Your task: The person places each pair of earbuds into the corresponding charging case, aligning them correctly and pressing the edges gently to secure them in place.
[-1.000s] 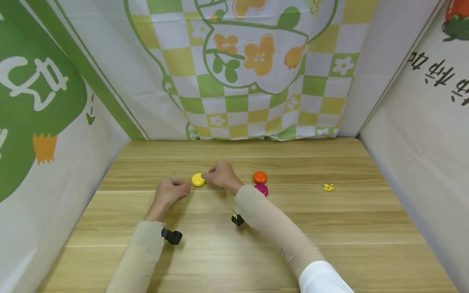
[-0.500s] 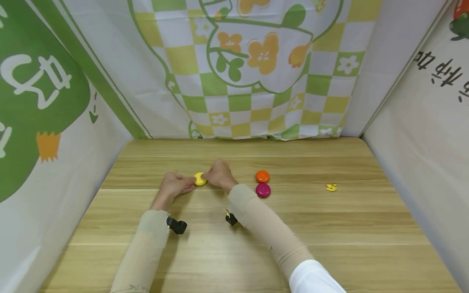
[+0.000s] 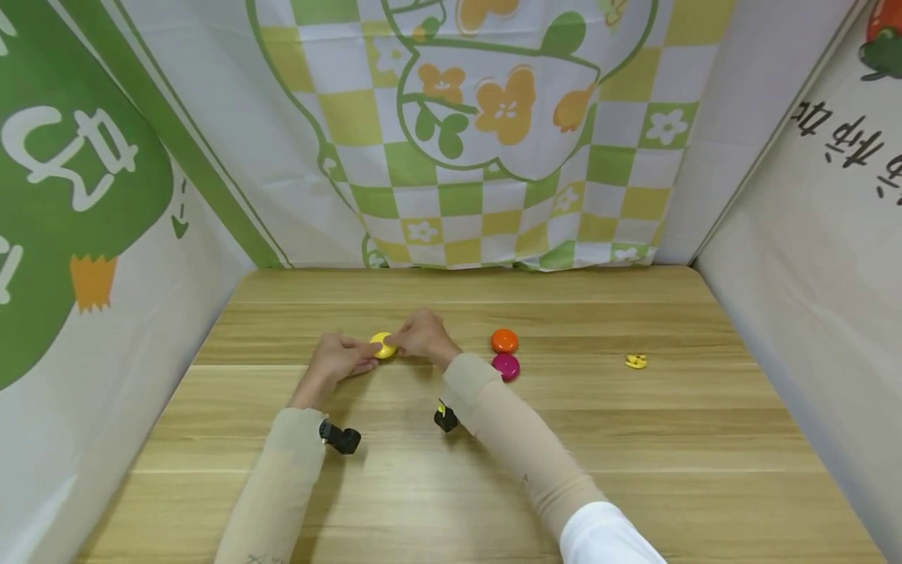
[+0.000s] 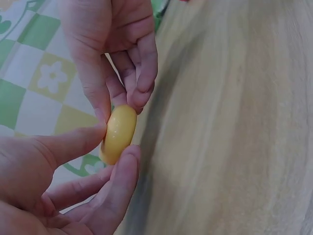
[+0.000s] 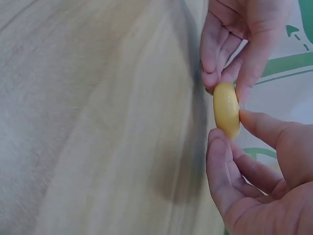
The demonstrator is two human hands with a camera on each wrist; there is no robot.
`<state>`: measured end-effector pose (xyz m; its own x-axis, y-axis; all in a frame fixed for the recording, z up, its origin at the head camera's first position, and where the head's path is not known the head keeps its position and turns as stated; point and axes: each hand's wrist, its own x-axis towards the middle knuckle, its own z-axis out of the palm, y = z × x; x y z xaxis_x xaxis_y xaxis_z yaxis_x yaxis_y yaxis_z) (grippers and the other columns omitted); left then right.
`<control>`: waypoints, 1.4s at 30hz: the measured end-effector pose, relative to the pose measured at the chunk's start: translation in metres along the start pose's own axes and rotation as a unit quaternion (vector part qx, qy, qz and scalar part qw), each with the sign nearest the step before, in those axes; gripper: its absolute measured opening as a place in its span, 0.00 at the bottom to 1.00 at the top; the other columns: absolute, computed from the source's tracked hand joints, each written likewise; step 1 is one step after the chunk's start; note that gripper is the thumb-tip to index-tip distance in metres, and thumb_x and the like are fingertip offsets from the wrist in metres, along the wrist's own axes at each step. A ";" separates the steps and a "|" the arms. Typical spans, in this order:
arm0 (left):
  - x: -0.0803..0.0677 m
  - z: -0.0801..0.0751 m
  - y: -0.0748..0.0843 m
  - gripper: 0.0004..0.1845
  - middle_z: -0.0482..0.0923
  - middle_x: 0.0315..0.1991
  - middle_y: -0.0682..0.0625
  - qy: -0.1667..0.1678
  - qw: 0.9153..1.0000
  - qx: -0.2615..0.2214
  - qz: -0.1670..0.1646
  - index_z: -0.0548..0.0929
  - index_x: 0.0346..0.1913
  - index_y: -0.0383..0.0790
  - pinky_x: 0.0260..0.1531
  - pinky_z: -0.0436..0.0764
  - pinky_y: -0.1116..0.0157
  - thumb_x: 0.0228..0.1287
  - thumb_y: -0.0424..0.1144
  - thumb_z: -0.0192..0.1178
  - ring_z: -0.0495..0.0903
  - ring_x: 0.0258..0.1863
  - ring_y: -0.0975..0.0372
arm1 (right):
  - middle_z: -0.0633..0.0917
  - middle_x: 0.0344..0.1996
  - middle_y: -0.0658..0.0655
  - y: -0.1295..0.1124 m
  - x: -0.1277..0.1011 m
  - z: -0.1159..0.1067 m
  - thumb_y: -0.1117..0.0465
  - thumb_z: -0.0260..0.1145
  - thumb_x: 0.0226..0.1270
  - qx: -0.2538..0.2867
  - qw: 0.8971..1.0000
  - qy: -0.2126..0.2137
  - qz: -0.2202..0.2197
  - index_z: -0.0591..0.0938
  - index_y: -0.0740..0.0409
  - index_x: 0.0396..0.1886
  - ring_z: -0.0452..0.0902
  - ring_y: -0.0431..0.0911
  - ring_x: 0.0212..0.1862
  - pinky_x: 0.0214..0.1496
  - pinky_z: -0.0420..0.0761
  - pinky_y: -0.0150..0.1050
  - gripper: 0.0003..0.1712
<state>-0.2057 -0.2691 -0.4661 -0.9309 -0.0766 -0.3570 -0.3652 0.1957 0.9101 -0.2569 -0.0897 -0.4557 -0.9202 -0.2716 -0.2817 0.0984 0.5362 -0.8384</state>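
Observation:
A small round yellow disc (image 3: 383,345) is held on edge just over the wooden table (image 3: 634,439), left of its middle. My left hand (image 3: 361,356) pinches it from the left, and my right hand (image 3: 398,342) pinches it from the right. In the left wrist view, the left thumb and a finger (image 4: 128,166) clamp the disc (image 4: 119,133) from below, with right fingers (image 4: 145,73) on its top. In the right wrist view, the right thumb (image 5: 266,131) and forefinger bracket the disc (image 5: 226,109).
An orange disc (image 3: 503,341) and a magenta disc (image 3: 505,366) lie just right of my right forearm. A small yellow piece (image 3: 636,361) lies further right. Printed cloth walls (image 3: 458,133) close off the back and both sides.
My left hand moved right and took hold of the yellow disc, which the right hand was holding. Both hands now pinch it together.

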 end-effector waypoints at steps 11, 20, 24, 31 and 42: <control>-0.017 -0.005 0.016 0.25 0.92 0.33 0.50 -0.041 0.998 -0.036 0.020 0.82 0.61 0.20 0.48 0.89 0.68 0.73 0.40 0.69 0.92 0.36 0.67 | 0.92 0.41 0.70 -0.012 -0.016 -0.030 0.62 0.77 0.67 0.118 0.990 -0.073 -0.022 0.91 0.71 0.40 0.90 0.65 0.52 0.61 0.87 0.56 0.13; -0.031 0.002 0.028 0.27 0.93 0.38 0.47 -0.073 0.994 -0.073 0.023 0.81 0.62 0.21 0.51 0.89 0.67 0.72 0.42 0.70 0.93 0.41 0.62 | 0.93 0.41 0.61 -0.017 -0.028 -0.055 0.58 0.78 0.66 0.133 0.984 -0.117 -0.022 0.90 0.69 0.46 0.90 0.59 0.53 0.67 0.84 0.55 0.18; -0.037 0.009 0.030 0.26 0.92 0.38 0.47 -0.115 0.988 -0.096 0.042 0.80 0.61 0.17 0.50 0.89 0.69 0.73 0.39 0.69 0.92 0.41 0.62 | 0.93 0.43 0.61 -0.015 -0.034 -0.070 0.58 0.79 0.64 0.129 0.981 -0.138 -0.029 0.91 0.67 0.46 0.92 0.55 0.50 0.66 0.84 0.53 0.17; -0.048 0.022 0.033 0.22 0.91 0.43 0.46 -0.178 0.979 -0.068 0.075 0.81 0.60 0.18 0.54 0.89 0.63 0.75 0.36 0.66 0.92 0.42 0.63 | 0.94 0.43 0.58 -0.011 -0.046 -0.096 0.58 0.79 0.64 0.064 0.978 -0.195 -0.029 0.92 0.63 0.43 0.92 0.47 0.43 0.63 0.87 0.49 0.14; -0.054 0.054 0.037 0.21 0.92 0.45 0.48 -0.296 0.949 0.006 0.113 0.84 0.59 0.23 0.61 0.85 0.46 0.71 0.35 0.70 0.91 0.45 0.60 | 0.95 0.37 0.55 -0.010 -0.069 -0.125 0.60 0.80 0.61 -0.076 0.953 -0.288 -0.056 0.94 0.58 0.36 0.91 0.44 0.40 0.52 0.91 0.41 0.07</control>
<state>-0.1689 -0.2053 -0.4247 -0.8216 0.5296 -0.2109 -0.1520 0.1531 0.9765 -0.2418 0.0236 -0.3696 -0.5569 -0.7038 -0.4410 -0.0840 0.5760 -0.8131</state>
